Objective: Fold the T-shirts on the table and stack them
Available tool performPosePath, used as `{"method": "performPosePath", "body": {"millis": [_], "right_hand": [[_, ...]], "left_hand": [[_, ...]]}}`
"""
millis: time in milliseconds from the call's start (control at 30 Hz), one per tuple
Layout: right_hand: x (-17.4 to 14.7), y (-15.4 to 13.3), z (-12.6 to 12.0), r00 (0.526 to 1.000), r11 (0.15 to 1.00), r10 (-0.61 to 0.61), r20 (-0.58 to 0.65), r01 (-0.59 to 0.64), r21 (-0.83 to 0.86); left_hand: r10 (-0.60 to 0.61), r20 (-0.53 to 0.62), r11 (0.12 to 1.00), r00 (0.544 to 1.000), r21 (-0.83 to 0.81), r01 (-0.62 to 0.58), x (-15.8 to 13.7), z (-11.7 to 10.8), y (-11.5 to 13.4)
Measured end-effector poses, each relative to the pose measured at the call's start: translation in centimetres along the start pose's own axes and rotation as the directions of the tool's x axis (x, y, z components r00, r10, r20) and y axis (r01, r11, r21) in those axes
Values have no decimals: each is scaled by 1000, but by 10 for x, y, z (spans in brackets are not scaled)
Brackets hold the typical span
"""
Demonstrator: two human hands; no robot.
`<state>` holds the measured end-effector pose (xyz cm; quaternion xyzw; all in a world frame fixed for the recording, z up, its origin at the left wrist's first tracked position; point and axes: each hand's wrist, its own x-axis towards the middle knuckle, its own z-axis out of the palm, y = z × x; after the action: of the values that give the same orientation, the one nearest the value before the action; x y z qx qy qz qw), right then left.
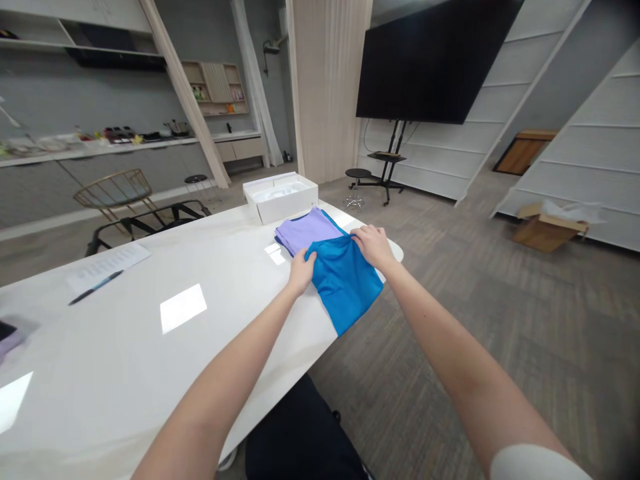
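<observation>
My left hand (303,270) has thumb and fingers pinched on the near-square piece of bright blue, thin fabric (347,283); my right hand (373,247) closes over its far right corner, though the thumb there is hidden. The blue cloth falls from both hands toward me, spread at the rim of the glossy white table (240,293), its right side seeming to reach past the edge. Neither hand is clearly nearer, since each holds one end of the far edge. Just beyond my fingers lies a flat, folded lilac cloth (310,230), matte, with darker blue fabric showing along its borders. Behind that stands an open, rectangular white box (284,203). The blue weave looks smooth and supple, with a faint sheen, shallow creases and gathers between my hands.
</observation>
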<state>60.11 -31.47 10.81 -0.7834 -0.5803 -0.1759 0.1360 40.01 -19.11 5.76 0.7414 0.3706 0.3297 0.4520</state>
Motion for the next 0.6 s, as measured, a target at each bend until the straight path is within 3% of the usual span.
{"method": "performPosePath", "body": {"millis": [67,167,267,367,467,600], "right_hand": [[0,5,11,1000,999,8,-22,-8,31],[23,7,1,992,998,-17,-127,25,63],[72,5,-21,973,993,-62,-221,83,87],[133,2,-22,962,988,-85,-259,116,105],[188,0,19,978,982,-103,-181,129,137],[218,-3,112,994,982,-22,104,2,191]], "left_hand": [[58,-17,998,998,-38,-58,0,5,-6],[164,-84,985,983,-48,-169,12,-5,15],[183,-161,978,970,-75,-197,45,-25,47],[132,-224,974,966,-150,-168,97,-42,54],[17,-254,994,967,-102,-44,155,-49,22],[-210,-209,966,955,107,236,201,-44,-49]]}}
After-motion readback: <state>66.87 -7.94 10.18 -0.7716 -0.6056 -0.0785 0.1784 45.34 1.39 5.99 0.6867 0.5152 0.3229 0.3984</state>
